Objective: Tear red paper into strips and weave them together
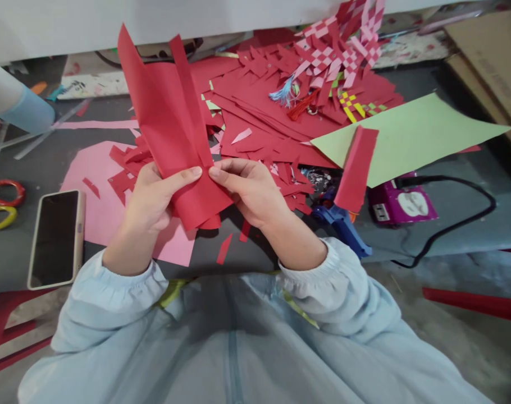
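With both hands [148, 196] [255, 188] pinching the red paper [167, 118] mid-frame, we should align its edges before pressing any crease.

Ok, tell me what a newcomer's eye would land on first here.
Probably the large red paper held up between the left hand and the right hand, in front of the person. Next, perhaps, the pink-and-red checkered weaving on the heap of red pieces at the back of the table, and the pale green sheet spread out to the right.
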Motion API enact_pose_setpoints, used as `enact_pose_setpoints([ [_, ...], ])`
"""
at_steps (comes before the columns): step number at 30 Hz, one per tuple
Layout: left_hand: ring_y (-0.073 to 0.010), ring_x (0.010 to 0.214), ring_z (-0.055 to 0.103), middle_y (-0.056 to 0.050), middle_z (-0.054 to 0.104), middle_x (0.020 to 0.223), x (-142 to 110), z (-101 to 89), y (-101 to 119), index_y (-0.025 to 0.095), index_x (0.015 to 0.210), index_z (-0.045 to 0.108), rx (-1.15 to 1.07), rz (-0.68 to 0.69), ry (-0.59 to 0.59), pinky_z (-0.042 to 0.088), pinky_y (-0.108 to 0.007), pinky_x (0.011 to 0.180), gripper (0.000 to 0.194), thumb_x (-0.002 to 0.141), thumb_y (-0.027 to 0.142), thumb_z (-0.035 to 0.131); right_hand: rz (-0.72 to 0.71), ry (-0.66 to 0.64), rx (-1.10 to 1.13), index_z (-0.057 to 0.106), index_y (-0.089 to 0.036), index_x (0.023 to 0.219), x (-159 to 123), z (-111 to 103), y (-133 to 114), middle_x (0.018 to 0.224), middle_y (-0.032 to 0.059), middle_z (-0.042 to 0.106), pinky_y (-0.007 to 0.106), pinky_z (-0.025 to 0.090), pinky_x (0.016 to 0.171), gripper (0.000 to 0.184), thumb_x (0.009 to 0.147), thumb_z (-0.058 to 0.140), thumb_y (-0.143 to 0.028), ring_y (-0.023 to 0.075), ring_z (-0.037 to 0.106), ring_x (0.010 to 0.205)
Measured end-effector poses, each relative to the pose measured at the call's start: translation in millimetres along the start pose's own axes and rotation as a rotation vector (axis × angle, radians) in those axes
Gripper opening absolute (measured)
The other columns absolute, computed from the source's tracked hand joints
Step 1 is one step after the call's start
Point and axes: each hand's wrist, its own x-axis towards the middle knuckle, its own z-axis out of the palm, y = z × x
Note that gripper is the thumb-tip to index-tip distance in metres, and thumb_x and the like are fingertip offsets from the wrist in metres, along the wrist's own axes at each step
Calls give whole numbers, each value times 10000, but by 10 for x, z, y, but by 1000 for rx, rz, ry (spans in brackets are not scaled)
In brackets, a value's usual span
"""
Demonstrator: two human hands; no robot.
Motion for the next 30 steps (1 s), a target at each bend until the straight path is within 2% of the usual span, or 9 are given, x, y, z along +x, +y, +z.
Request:
enact_pose_setpoints([
  [7,-312,1026,711,-72,770,1040,-21,0,31,209,900,761,55,-9,-35,589,-455,938,315,630,311,888,0,18,4,724,-194,684,1,4,1,696,-42,699,232,519,717,312,527,922,-377,77,611,662],
  [13,-306,946,727,-75,770,975,-41,23,31,198,852,755,82,1,4,598,-456,877,272,638,313,877,33,8,43,710,-206,672,6,15,20,695,-44,690,251,525,748,289,536,912,-360,84,602,662],
  [18,-285,972,716,-51,770,984,-37,27,18,195,874,743,59,3,7,583,-422,893,284,645,304,870,36,-9,107,710,-210,665,13,16,42,698,-49,691,246,533,762,283,538,919,-353,78,605,666],
  [21,-284,993,712,-67,765,1019,-28,18,15,190,901,747,53,2,8,581,-418,912,304,649,306,870,39,-10,84,722,-203,684,12,5,27,711,-41,705,246,534,757,276,557,918,-350,80,615,673],
  [26,-295,1022,707,-76,759,1052,-13,5,24,196,905,751,38,24,12,578,-433,941,309,643,303,876,53,-2,41,729,-189,683,17,-15,4,703,-32,707,253,533,768,313,507,931,-351,87,618,677],
  [30,-304,1037,702,-65,765,1040,-17,10,36,206,890,757,72,-18,-19,585,-436,943,312,619,300,882,40,16,29,721,-196,676,19,-8,13,706,-37,703,258,531,765,323,501,928,-371,88,608,675],
])
